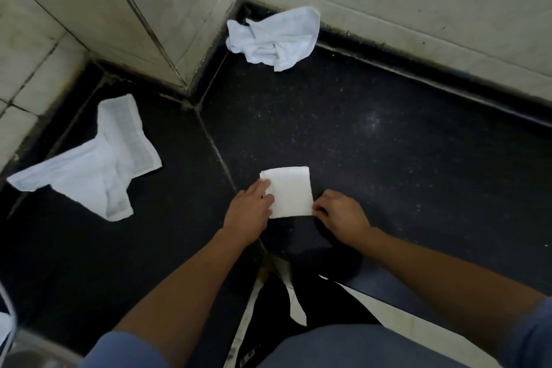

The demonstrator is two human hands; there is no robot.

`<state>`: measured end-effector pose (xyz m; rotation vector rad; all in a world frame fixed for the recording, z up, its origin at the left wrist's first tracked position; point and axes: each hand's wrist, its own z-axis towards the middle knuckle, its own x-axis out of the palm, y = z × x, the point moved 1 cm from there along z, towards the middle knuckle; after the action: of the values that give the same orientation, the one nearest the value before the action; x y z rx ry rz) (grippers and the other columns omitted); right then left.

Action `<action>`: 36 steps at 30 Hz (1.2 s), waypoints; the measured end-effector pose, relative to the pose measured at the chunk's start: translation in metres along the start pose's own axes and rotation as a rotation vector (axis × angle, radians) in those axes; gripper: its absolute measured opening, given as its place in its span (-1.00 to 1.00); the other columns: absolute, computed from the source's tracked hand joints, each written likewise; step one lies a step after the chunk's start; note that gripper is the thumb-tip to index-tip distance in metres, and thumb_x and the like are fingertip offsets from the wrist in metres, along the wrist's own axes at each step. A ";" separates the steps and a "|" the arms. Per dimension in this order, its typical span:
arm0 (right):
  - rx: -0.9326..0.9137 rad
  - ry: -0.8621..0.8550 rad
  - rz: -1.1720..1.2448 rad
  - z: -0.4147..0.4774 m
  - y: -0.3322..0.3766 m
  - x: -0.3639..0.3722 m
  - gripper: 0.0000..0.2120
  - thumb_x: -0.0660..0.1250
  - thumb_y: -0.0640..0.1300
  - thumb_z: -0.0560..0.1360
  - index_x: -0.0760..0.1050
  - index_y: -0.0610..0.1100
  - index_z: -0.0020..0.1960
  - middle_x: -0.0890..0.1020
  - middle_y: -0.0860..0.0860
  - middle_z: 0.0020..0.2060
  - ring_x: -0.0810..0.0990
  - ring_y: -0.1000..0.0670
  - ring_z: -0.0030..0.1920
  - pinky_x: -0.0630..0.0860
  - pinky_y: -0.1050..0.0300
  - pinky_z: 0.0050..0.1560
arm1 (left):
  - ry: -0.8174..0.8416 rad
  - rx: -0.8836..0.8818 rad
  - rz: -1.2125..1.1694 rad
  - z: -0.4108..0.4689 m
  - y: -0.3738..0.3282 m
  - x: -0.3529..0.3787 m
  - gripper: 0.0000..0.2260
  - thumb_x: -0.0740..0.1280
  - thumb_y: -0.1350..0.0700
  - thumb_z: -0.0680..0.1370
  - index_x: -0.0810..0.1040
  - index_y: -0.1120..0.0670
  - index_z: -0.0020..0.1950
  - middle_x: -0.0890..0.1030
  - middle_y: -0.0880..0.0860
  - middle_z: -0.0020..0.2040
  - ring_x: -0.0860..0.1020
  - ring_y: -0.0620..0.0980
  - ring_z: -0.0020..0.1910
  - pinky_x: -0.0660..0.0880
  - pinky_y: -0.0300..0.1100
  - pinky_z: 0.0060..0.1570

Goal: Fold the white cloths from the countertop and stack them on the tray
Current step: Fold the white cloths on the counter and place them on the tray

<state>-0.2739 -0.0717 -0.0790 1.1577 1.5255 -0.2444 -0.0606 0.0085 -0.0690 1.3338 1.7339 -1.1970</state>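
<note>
Near the counter's (pixel 388 158) front edge your left hand (pixel 249 212) and right hand (pixel 340 215) pinch the folded cloth (pixel 291 191) by its side edges; it's light and limp, so lift from both sides.

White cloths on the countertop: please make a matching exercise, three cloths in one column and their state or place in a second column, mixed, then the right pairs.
Column 1:
1. near cloth
2. left cloth
3. far cloth

Column 2:
A. crumpled in the corner by the wall
B. folded into a small rectangle, a hand at each side
C. spread loosely, unfolded, by the left wall

Pairs: 1-B, 2-C, 3-A
</note>
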 end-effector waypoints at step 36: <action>0.273 -0.199 0.220 -0.059 -0.001 -0.143 -0.76 0.36 0.18 0.47 0.49 0.01 -0.17 0.56 0.09 -0.23 0.54 0.03 -0.20 0.46 0.04 -0.24 | -0.084 0.181 0.115 -0.011 -0.025 -0.075 -0.79 0.23 0.09 0.57 0.53 0.06 0.16 0.54 0.04 0.06 0.54 0.08 0.05 0.50 -0.04 0.00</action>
<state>-0.3312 -0.1056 0.0611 1.4596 1.2039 -0.4155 -0.0628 -0.0112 0.0082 1.4466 1.4980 -1.3496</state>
